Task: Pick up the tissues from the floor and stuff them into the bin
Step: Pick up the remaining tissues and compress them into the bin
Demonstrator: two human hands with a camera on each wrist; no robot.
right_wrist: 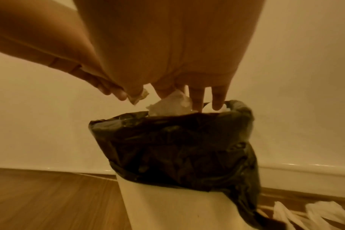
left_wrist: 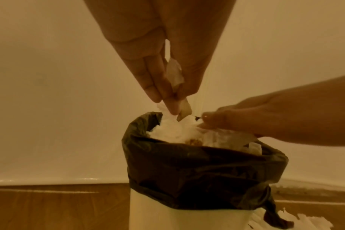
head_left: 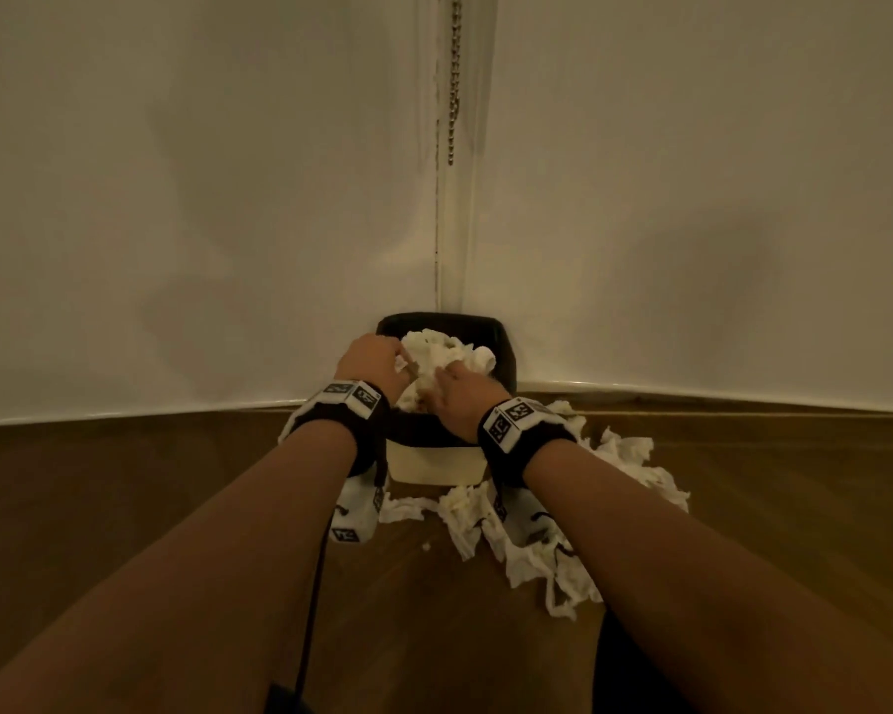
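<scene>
White crumpled tissues (head_left: 442, 355) heaped in cream plastic bin (head_left: 434, 463) with black liner bag (left_wrist: 197, 168); more strewn on wooden floor (head_left: 434, 636). Left hand (head_left: 369, 360) pinches tissue scrap; right hand (head_left: 457, 389) presses heap, fingers straight. Wristband markers unreadable.

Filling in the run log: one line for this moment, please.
left hand: pinching tissue scrap | right hand: pressing tissues into bin | floor tissues: remaining

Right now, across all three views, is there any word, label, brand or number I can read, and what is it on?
No readable words, brands or numbers in any view.
Left wristband: black-and-white square marker patterns, not text.
Right wristband: the same kind of marker patterns, not text.
Units under both wrists: small dark markings, too blurred to read.
Bin and its black liner: no print visible.
</scene>
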